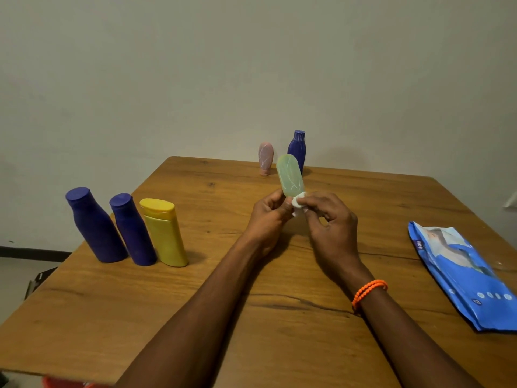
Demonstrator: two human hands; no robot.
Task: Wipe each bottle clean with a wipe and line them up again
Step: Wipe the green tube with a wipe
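Observation:
My left hand (268,217) grips the lower end of a pale green bottle (289,175), held above the middle of the wooden table (223,303). My right hand (330,228) pinches a small white wipe (298,204) against the bottle's base. Two dark blue bottles (95,225) (133,229) and a yellow bottle (165,232) stand in a row at the left. A pink bottle (265,158) and another dark blue bottle (297,149) stand at the far edge.
A blue pack of wipes (461,273) lies flat near the table's right edge. A plain wall rises behind the table. An orange bead bracelet (369,292) circles my right wrist.

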